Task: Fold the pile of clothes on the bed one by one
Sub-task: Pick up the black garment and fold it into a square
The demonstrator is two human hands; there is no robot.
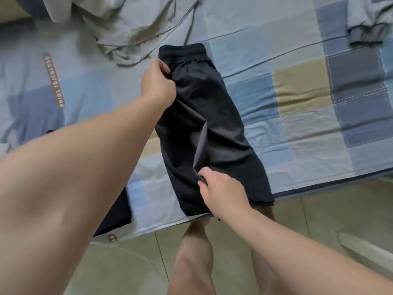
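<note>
On the left of the bed (297, 92) a brown strip (54, 79) with letters shows on the sheet. Lower down, a dark cloth (119, 216) peeks out from under the left arm at the bed's edge. At the top lies a crumpled heap of grey clothes (127, 24). The left hand (158, 81) holds the left side of the black shorts (208, 116) just below the waistband, its fingers (163, 68) curled round the cloth. The black shorts lie long and flat in the middle of the bed, with the waistband far away and the leg ends at the near edge. The right hand (223, 190) pinches a fold near the leg ends, its fingers (204, 177) pressed together on it. At the top right lies another grey garment (370, 24).
</note>
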